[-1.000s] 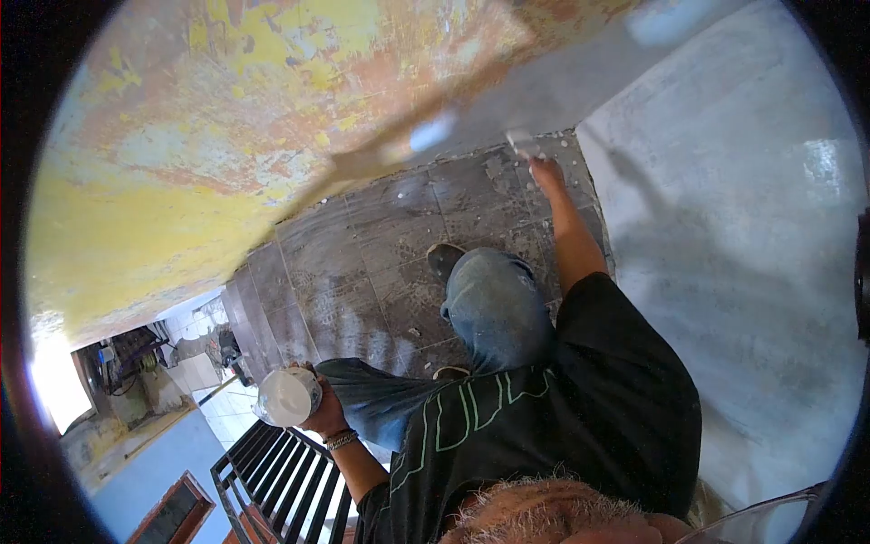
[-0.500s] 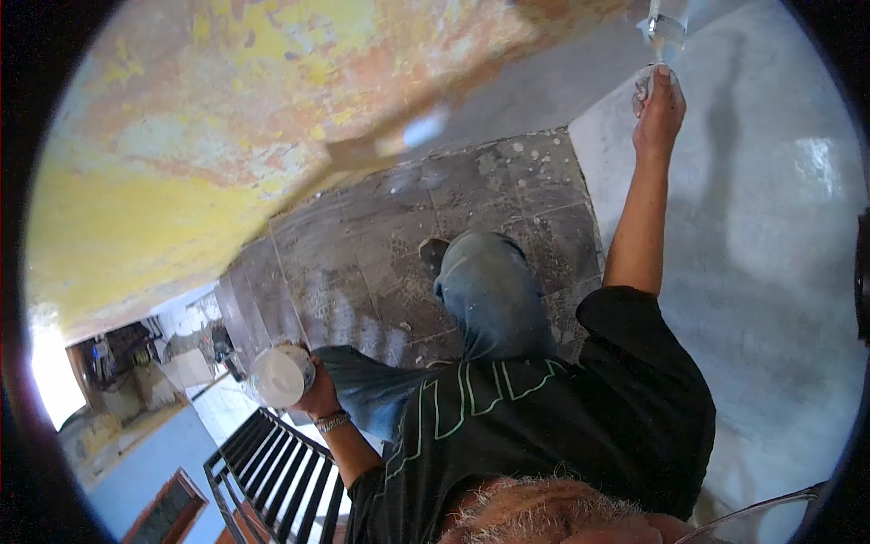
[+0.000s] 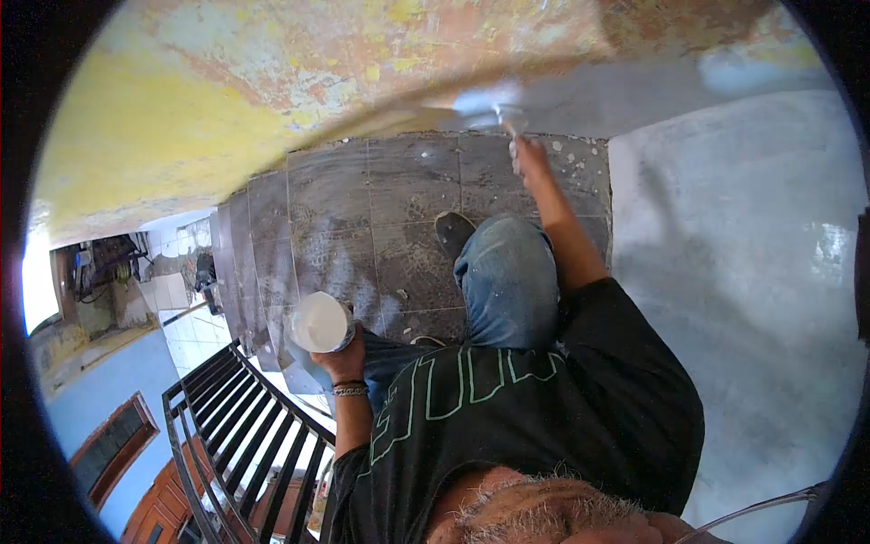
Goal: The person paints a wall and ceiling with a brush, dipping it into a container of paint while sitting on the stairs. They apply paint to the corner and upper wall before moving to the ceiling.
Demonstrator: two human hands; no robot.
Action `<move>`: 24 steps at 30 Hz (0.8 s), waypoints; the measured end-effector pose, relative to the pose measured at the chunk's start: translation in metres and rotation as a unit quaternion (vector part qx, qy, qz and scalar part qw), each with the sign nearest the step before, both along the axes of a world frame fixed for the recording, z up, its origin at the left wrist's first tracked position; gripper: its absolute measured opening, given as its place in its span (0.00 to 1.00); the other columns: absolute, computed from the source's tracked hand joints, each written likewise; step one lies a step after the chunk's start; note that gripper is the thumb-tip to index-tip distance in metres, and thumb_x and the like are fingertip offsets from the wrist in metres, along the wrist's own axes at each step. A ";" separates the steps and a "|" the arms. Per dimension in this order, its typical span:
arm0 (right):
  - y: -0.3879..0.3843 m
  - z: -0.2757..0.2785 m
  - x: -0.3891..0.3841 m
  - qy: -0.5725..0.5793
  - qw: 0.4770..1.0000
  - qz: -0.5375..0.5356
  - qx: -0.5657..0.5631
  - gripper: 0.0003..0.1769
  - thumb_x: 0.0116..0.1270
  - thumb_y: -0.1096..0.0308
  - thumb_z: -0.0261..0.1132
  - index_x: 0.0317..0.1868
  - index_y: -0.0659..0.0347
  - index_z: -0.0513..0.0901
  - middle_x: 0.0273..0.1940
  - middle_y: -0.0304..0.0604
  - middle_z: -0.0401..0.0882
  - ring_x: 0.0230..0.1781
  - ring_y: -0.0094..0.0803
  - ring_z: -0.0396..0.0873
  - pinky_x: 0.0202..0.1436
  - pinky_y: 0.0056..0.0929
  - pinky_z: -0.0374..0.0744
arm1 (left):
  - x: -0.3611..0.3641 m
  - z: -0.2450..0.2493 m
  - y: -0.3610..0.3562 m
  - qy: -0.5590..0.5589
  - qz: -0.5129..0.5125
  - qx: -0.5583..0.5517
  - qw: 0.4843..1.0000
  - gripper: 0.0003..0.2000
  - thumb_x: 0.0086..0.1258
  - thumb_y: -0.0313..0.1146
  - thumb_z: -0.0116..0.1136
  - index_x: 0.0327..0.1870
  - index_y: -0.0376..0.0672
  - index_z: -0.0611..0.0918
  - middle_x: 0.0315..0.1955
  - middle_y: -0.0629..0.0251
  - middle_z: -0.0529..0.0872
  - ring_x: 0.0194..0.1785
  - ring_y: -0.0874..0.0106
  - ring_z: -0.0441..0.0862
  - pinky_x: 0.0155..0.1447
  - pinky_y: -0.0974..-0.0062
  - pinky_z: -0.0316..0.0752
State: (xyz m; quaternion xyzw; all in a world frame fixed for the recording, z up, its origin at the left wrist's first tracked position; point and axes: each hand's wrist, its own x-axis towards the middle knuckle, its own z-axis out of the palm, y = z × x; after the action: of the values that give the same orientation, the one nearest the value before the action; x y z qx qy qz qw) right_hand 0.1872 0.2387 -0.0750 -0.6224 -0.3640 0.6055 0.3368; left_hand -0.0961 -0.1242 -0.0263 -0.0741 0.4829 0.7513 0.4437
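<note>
My right hand point(image 3: 530, 163) is closed round the handle of a broad-headed tool point(image 3: 511, 121) with a pale, silvery head. Motion smears the tool, which overlaps the grey lower strip of the wall point(image 3: 598, 95) just above the floor. A bright bluish patch shows behind its head. On the other side, my left hand point(image 3: 344, 355) grips a round tub point(image 3: 323, 323) from below and the side. The tub's mouth faces up and shows a smooth whitish content. A bracelet circles the left wrist.
Yellow, peeling paint covers the upper wall point(image 3: 172, 118). A smooth pale grey wall point(image 3: 743, 254) rises on the right. Dusty brown tiles point(image 3: 408, 181) make up the floor, spotted with white. A black metal railing point(image 3: 245, 408) stands at lower left, near the tub arm.
My right hand has swung left and down with the tool, from the corner by the grey wall to the wall's lower strip. The tub has shifted up and right in view.
</note>
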 end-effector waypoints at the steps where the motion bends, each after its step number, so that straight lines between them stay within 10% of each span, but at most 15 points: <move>1: 0.000 0.024 -0.004 -0.002 1.000 0.004 0.000 0.14 0.64 0.60 0.51 0.29 0.61 0.74 0.19 0.34 0.68 0.14 0.20 0.64 0.15 0.20 0.62 | 0.003 0.002 0.000 -0.002 0.004 0.000 1.000 0.26 0.58 0.50 0.41 0.55 0.45 0.67 0.50 0.59 0.72 0.54 0.60 0.70 0.53 0.60 0.67; 7: -0.049 0.117 0.002 0.079 0.981 -0.007 0.179 0.15 0.64 0.56 0.51 0.31 0.61 0.72 0.18 0.34 0.66 0.12 0.20 0.61 0.12 0.20 0.60 | 0.010 0.003 0.001 -0.091 0.030 -0.015 0.995 0.27 0.55 0.52 0.42 0.55 0.49 0.68 0.51 0.61 0.71 0.55 0.58 0.67 0.49 0.55 0.65; 17: -0.010 -0.070 -0.041 -0.007 0.989 0.106 -0.108 0.12 0.63 0.60 0.52 0.27 0.60 0.72 0.16 0.32 0.64 0.09 0.20 0.59 0.11 0.20 0.58 | 0.011 0.008 0.004 -0.118 0.057 0.006 0.991 0.31 0.55 0.57 0.40 0.57 0.47 0.66 0.52 0.60 0.71 0.56 0.57 0.67 0.48 0.55 0.69; 24: -0.040 0.040 -0.042 0.082 0.995 0.059 0.002 0.13 0.64 0.59 0.50 0.27 0.59 0.71 0.16 0.33 0.64 0.08 0.19 0.56 0.10 0.20 0.56 | 0.009 -0.008 0.000 -0.118 0.030 0.059 0.991 0.30 0.56 0.54 0.42 0.58 0.47 0.64 0.54 0.60 0.69 0.57 0.58 0.65 0.53 0.53 0.62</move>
State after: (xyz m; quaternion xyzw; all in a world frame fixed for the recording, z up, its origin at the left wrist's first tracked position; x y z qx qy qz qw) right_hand 0.1450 0.1986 -0.0353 -0.5476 -0.3724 0.6723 0.3309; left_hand -0.0868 -0.1241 -0.0346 -0.1505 0.3797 0.7772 0.4787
